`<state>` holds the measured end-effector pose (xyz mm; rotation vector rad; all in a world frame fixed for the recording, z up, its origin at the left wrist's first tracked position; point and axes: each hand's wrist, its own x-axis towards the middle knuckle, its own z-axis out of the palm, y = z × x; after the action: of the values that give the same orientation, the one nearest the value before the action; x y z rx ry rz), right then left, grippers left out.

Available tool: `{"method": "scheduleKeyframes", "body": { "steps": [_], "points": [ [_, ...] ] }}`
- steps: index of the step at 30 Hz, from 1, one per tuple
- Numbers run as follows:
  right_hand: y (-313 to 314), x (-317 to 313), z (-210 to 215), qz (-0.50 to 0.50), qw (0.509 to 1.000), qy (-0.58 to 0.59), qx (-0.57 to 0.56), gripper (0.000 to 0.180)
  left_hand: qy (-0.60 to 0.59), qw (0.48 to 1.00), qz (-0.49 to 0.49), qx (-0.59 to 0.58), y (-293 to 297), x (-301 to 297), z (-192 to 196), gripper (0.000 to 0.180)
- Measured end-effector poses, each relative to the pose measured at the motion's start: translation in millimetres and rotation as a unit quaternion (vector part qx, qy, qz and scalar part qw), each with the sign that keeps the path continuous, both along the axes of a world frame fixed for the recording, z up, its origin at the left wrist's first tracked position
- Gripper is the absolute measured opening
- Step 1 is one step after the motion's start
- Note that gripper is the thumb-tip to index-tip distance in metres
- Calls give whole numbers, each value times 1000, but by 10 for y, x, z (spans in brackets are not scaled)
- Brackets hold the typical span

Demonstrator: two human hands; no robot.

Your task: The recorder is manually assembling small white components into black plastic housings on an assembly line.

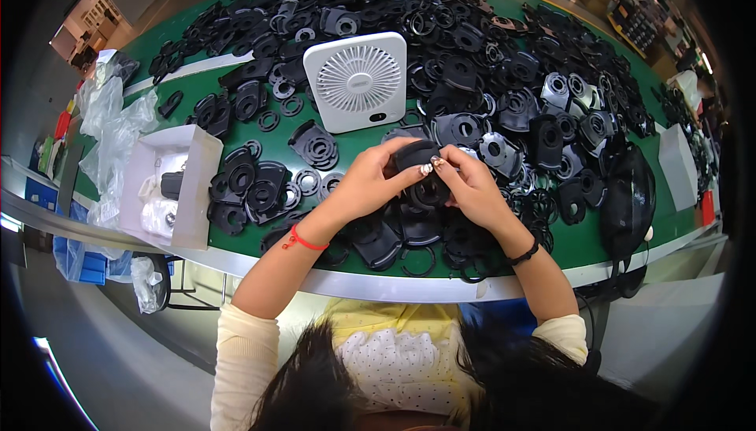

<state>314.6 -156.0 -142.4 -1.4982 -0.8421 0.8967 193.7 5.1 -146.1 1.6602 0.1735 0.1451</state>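
Note:
My left hand [370, 183] and my right hand [472, 187] meet over the middle of the green table [181, 85]. Together they grip one black plastic part [421, 171] with a round opening, the thumbs pressing on its top. A red cord circles my left wrist and a black band my right. Under the hands lie several more black moulded parts and loose black rings [417, 262].
A white square desk fan [357, 79] stands just behind the hands. Heaps of black parts [504, 45] cover the far table. A white open box [169, 187] sits at left beside clear plastic bags [110, 132]. A black bag [628, 195] lies at right.

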Motion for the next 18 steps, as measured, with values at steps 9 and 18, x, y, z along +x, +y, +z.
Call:
{"method": "scheduleKeyframes", "body": {
  "steps": [9, 18],
  "points": [
    [-1, -96, -37, -57, 997, -52, -15, 19, -65, 971, 107, 202, -95, 6, -3, 30],
    [2, -183, 6, -84, 993, -82, 0, 18, -123, 955, 127, 240, -122, -4, 8, 32]
  ]
}}
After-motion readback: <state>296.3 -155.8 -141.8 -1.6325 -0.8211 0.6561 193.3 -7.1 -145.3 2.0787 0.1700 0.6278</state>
